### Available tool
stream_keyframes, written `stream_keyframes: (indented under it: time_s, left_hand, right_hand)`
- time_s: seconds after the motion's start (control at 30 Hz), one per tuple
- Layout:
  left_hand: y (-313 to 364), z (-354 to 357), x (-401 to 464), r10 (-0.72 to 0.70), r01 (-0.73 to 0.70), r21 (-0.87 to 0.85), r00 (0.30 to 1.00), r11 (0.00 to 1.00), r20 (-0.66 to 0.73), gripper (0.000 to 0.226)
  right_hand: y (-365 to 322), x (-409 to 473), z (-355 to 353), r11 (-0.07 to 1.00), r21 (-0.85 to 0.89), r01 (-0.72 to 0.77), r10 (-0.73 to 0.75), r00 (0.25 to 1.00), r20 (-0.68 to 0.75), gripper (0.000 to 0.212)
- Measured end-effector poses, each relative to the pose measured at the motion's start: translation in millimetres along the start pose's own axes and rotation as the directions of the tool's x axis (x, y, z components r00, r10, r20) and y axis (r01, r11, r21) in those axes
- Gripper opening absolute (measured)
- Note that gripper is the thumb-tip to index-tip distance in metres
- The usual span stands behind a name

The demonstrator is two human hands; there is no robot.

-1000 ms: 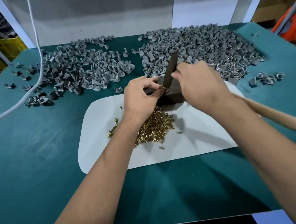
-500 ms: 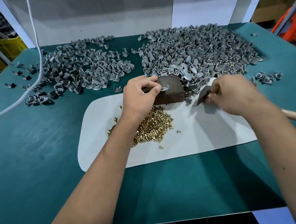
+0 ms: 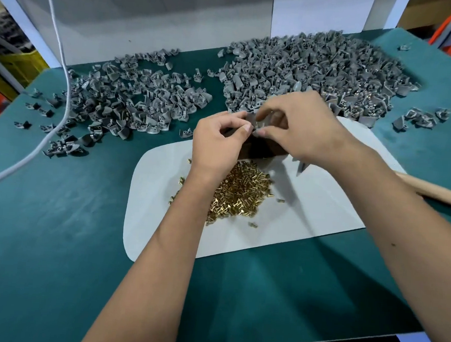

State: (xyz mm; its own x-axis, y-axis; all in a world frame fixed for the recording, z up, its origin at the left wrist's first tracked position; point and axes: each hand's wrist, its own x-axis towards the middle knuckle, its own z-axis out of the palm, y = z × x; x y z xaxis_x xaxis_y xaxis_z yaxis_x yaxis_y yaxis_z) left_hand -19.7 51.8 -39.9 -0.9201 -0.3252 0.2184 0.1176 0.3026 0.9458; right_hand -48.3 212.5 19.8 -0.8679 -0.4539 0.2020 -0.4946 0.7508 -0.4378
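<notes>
Two hands meeting over a work block. The left hand (image 3: 218, 143) and the right hand (image 3: 299, 125) both curl their fingers narrowly, thumb against forefinger, and pinch one small grey part (image 3: 255, 122) between the two sets of fingertips. The part sits directly above the dark block (image 3: 260, 148), which lies just beneath the fingertips (its top is mostly hidden, so contact between part and block cannot be told). Nearer the person than the fingers, under the left wrist, lies a pile of brass rivets (image 3: 241, 193) on a white sheet (image 3: 309, 216). Below the right palm shows a hammer head (image 3: 301, 167), its wooden handle (image 3: 436, 192) running off past the right forearm. Beyond the fingertips lie two heaps of grey parts, the left heap (image 3: 133, 103) and the right heap (image 3: 332, 71), on the green table (image 3: 54, 239).
</notes>
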Motion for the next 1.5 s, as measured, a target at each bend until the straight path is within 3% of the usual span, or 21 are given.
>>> stream_keyframes:
  time_s: [0.13,0.27,0.47,0.57,0.67,0.73,0.97,1.1,1.27,1.4,1.5]
  left_hand:
    - [0,-9,4,-0.013,0.014,0.015,0.996,1.000,-0.094,0.009]
    - [-10,-33,13,0.087,0.002,0.341,0.965,0.940,-0.246,0.012]
    - [-30,-59,19,-0.016,0.093,0.597,0.991,0.797,-0.134,0.034]
    - [-34,-60,19,0.014,0.078,0.614,0.990,0.786,-0.143,0.035]
    - [-36,-62,19,0.062,0.063,0.614,0.982,0.787,-0.180,0.030]
    - [-35,-61,19,0.073,0.065,0.598,0.977,0.799,-0.203,0.028]
    - [-30,-55,17,0.131,0.005,0.568,0.971,0.823,-0.199,0.034]
    - [-31,-56,15,0.151,-0.006,0.552,0.964,0.834,-0.217,0.033]
    - [-31,-56,17,0.121,0.010,0.538,0.971,0.843,-0.208,0.029]
    - [-29,-53,16,0.108,0.016,0.521,0.973,0.854,-0.205,0.027]
    - [-27,-52,16,0.081,0.038,0.501,0.973,0.865,-0.214,0.030]
  right_hand:
    - [3,16,5,0.995,0.090,0.048,-0.044,0.998,-0.046,0.011]
    - [12,41,2,0.993,0.110,-0.049,0.058,0.995,-0.077,0.014]
    - [20,81,1,0.961,0.062,-0.268,0.275,0.942,-0.194,0.035]
    - [10,75,-4,0.983,-0.003,-0.183,0.180,0.973,-0.144,0.016]
    - [-6,52,-14,0.996,-0.062,-0.059,0.066,0.990,0.122,0.011]
    - [-14,34,-15,0.997,-0.072,-0.014,0.029,0.979,0.204,0.010]
    - [-17,-13,15,0.962,-0.273,-0.028,0.091,0.971,0.219,0.016]
    - [-20,-22,22,0.924,-0.380,-0.024,0.086,0.985,0.146,0.012]
    - [-8,-29,12,0.939,-0.312,-0.143,0.181,0.979,0.097,0.024]
    - [-5,-33,16,0.951,-0.270,-0.153,0.201,0.966,0.162,0.025]
    - [-4,-35,21,0.960,-0.241,-0.141,0.177,0.975,0.133,0.021]
